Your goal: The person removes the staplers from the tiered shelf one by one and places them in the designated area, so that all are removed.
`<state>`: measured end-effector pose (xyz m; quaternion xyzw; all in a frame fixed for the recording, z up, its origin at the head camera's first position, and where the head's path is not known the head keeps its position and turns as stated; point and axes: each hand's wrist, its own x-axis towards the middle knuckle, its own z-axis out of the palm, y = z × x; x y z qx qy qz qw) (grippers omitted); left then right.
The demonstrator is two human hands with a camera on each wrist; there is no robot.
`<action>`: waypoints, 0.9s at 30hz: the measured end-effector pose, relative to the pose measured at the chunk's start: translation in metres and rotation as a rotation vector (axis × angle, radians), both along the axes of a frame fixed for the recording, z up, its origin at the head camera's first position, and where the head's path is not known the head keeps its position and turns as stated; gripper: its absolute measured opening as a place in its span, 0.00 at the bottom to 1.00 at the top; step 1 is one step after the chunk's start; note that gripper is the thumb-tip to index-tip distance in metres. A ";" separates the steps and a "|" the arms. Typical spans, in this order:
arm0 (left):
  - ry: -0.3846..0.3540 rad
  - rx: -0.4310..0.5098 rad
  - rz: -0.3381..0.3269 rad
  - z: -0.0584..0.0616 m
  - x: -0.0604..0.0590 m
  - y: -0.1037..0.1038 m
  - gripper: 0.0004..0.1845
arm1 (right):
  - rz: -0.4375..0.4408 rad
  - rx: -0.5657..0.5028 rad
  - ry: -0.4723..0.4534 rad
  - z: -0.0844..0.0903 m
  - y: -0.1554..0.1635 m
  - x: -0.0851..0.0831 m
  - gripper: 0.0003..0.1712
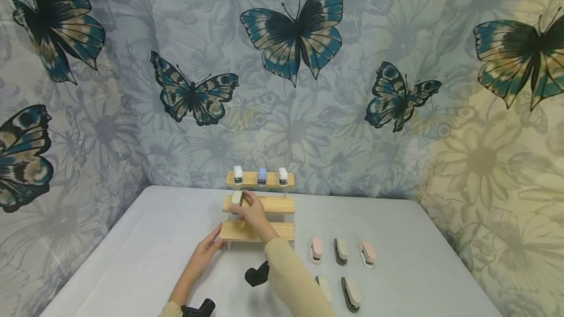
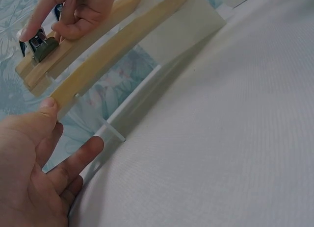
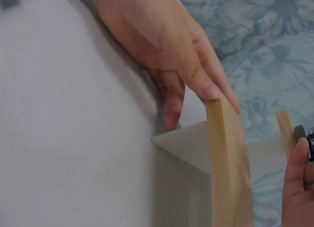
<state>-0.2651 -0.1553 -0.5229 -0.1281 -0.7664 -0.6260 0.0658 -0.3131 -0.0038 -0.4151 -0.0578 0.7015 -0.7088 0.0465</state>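
A three-tier wooden display stand (image 1: pixel 282 231) rests on the table. At the left end of its middle tier, my right hand (image 1: pixel 253 212) pinches a small whitish stapler (image 1: pixel 237 198) between thumb and fingers. The left wrist view shows the dark base of that stapler (image 2: pixel 45 49) on the board. My left hand (image 1: pixel 207 247) grips the left end of the lowest tier. In the left wrist view its thumb (image 2: pixel 48 105) presses the board's edge, with other fingers below. Along the top tier stand a white stapler (image 1: pixel 238 174), a lavender stapler (image 1: pixel 262 175) and another white stapler (image 1: pixel 283 175).
Right of the stand, several staplers lie on the white table (image 1: pixel 396 248), among them a pink stapler (image 1: pixel 316 249) and a grey-white stapler (image 1: pixel 351 293). A black piece (image 1: pixel 257 275) shows beside my right forearm. A butterfly-printed cloth (image 1: pixel 299 126) hangs behind the table.
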 end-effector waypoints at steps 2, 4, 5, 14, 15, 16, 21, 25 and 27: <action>0.000 -0.016 -0.009 0.001 0.000 -0.001 0.25 | 0.008 0.013 -0.005 0.001 0.002 -0.001 0.41; 0.008 -0.036 -0.022 0.001 -0.001 -0.002 0.26 | 0.031 0.025 -0.010 0.001 0.003 -0.001 0.42; 0.004 -0.045 -0.015 0.002 -0.001 -0.003 0.26 | 0.041 0.031 -0.015 0.001 0.004 -0.001 0.42; -0.022 -0.004 0.008 0.002 -0.001 -0.002 0.26 | 0.095 0.030 -0.024 -0.001 0.017 0.006 0.42; -0.015 -0.008 -0.002 0.001 -0.001 -0.002 0.26 | 0.094 0.023 -0.032 -0.001 0.019 0.008 0.42; -0.013 -0.004 -0.003 0.000 -0.001 -0.001 0.26 | 0.095 0.016 -0.033 -0.002 0.022 0.009 0.41; -0.025 -0.007 0.021 -0.001 -0.001 0.002 0.26 | 0.100 0.025 -0.033 -0.005 0.035 0.017 0.40; -0.050 0.011 0.046 0.001 0.000 0.004 0.26 | 0.116 0.028 -0.034 0.001 0.043 0.024 0.40; -0.053 0.009 0.051 0.001 0.000 0.005 0.26 | 0.115 0.027 -0.031 0.007 0.046 0.029 0.41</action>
